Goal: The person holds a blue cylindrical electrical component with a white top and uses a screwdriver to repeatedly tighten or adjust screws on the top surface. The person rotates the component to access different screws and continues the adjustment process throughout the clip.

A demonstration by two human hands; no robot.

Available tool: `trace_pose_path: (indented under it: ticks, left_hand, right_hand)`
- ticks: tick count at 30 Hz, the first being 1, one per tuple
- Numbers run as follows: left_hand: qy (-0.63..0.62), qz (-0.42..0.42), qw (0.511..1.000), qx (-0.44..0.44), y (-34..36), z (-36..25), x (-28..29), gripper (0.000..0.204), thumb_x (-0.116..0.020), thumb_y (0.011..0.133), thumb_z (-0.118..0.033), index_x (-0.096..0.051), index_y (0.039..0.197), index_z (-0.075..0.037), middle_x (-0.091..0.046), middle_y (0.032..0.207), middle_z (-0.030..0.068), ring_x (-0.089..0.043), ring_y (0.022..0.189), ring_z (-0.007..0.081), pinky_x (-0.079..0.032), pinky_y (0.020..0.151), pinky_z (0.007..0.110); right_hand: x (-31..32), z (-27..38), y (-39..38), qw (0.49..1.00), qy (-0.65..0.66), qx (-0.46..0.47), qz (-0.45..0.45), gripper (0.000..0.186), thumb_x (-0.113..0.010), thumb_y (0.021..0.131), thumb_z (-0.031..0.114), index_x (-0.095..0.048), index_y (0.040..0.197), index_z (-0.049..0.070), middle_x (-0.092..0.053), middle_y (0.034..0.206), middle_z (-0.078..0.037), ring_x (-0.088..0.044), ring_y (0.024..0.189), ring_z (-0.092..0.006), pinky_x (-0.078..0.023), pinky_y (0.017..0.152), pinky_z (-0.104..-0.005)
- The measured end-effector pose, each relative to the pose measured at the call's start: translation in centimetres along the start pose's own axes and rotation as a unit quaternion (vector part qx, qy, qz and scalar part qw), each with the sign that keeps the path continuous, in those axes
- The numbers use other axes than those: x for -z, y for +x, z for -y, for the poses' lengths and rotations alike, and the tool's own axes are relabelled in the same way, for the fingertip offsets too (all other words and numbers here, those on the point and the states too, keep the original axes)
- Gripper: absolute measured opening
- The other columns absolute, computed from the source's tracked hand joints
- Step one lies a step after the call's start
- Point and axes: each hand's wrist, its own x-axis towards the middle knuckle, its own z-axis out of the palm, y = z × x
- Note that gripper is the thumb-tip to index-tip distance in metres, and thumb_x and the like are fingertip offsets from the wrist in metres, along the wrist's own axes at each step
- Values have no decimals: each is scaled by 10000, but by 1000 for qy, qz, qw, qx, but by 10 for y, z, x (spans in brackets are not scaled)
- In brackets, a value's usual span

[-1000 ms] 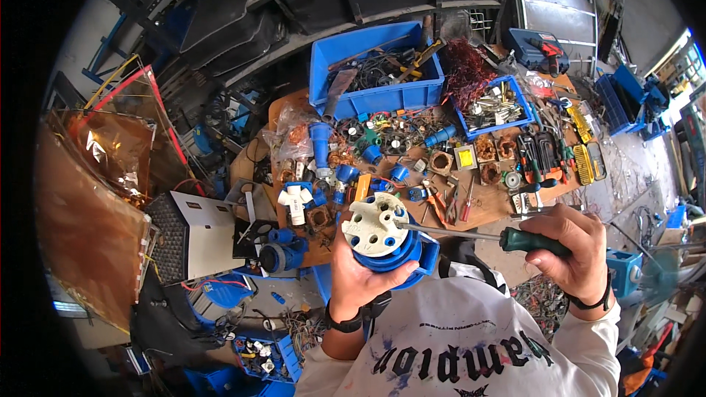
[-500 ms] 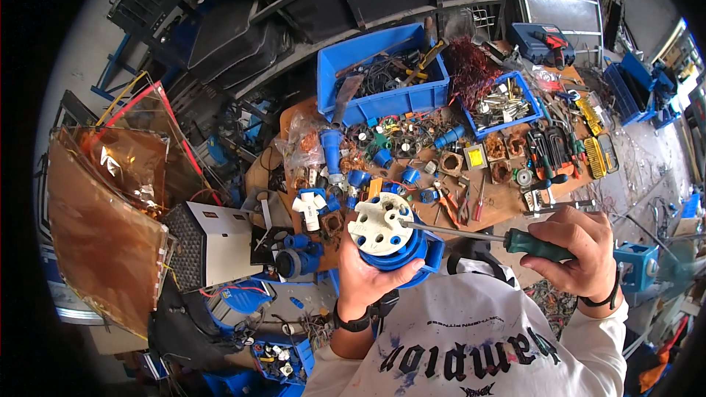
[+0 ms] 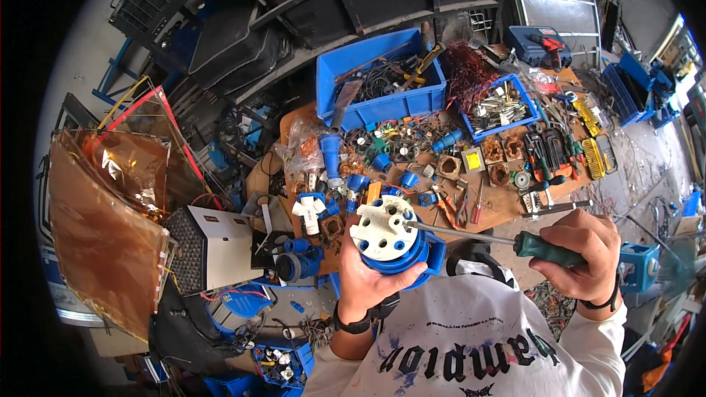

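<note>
My left hand is wrapped round the blue body of an industrial plug connector, its round cream insert with several holes facing up. A blue flap-like part juts from its right side. In my right hand is a screwdriver, gripped by its dark green handle. The long metal shaft points left, and its tip meets the side of the cream insert near a raised post. Whether the tip sits in a screw I cannot tell.
Beyond my hands, a wooden workbench carries scattered blue connector parts, pliers and a white three-way fitting. Farther back stand a large blue bin of cables and a shallow blue tray of metal pieces. A white box stands left.
The connector and the screwdriver have both shifted slightly right and down. The right hand has turned a little around the handle; the tip stays at the insert.
</note>
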Motion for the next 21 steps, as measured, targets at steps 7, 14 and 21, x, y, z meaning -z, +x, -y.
trace_pose_path:
  ticks: [7, 14, 21]
  left_hand:
    - [12, 15, 1000, -7, -4, 0, 0, 902, -968, 640, -234, -454, 1330, 36, -652, 1222, 150, -658, 1108, 217, -532, 962, 351]
    - [2, 16, 1000, 3, -8, -3, 1, 907, -970, 635, -240, -461, 1332, 36, -655, 1220, 150, -661, 1103, 216, -534, 960, 347]
    - [-9, 12, 1000, 9, -13, -3, 2, 918, -972, 633, -250, -456, 1336, 39, -657, 1222, 153, -664, 1104, 218, -535, 963, 348]
  right_hand:
    - [0, 3, -6, 1000, -3, 0, -4, 457, -925, 700, 220, -678, 1041, 44, -682, 795, -52, -646, 576, -176, -476, 474, -293]
    - [-1, 7, -11, 1000, 5, -8, -4, 470, -929, 687, 223, -677, 1042, 45, -676, 792, -51, -632, 564, -179, -461, 470, -296]
    - [-1, 11, -14, 1000, -2, 0, -7, 480, -930, 677, 213, -675, 1048, 48, -676, 794, -48, -630, 565, -179, -457, 474, -295]
